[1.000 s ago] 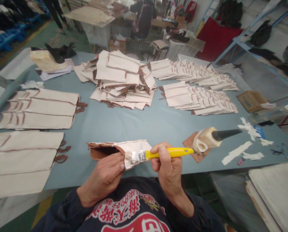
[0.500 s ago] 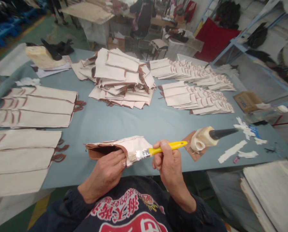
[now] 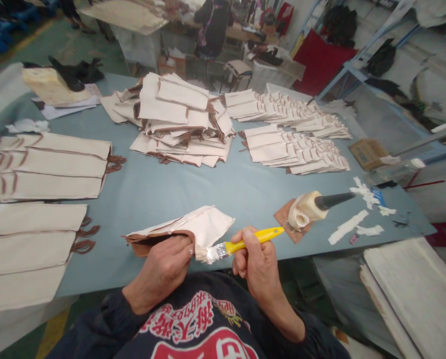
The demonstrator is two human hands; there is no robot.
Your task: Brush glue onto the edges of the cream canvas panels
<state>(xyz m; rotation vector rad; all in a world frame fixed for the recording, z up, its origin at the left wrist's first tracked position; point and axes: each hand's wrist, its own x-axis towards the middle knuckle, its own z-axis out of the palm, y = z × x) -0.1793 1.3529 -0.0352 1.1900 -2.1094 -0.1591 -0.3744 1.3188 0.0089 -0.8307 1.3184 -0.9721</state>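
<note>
My left hand (image 3: 166,264) grips the near edge of a cream fabric pouch (image 3: 210,224) with brown edging, its fingers partly inside the dark opening. The thumb is hidden. In my right hand (image 3: 256,259) is a yellow-handled paintbrush (image 3: 253,240), held between thumb and fingers. White paste covers its bristles, which touch the pouch's edge just right of my left fingertips. Beyond the right hand, a cream bottle (image 3: 307,212) with a long black nozzle lies on a brown square.
A tall pile of cream pouches (image 3: 181,117) stands mid-table. More lie in overlapping rows at right (image 3: 294,149) and left (image 3: 54,164). White strips (image 3: 348,227) and a cardboard box (image 3: 368,153) are at the right end. Someone sits in the background.
The brush has moved slightly down and left, from the pouch's outer face to its near edge. The pouch is tilted a little more. The whole view has shifted slightly.
</note>
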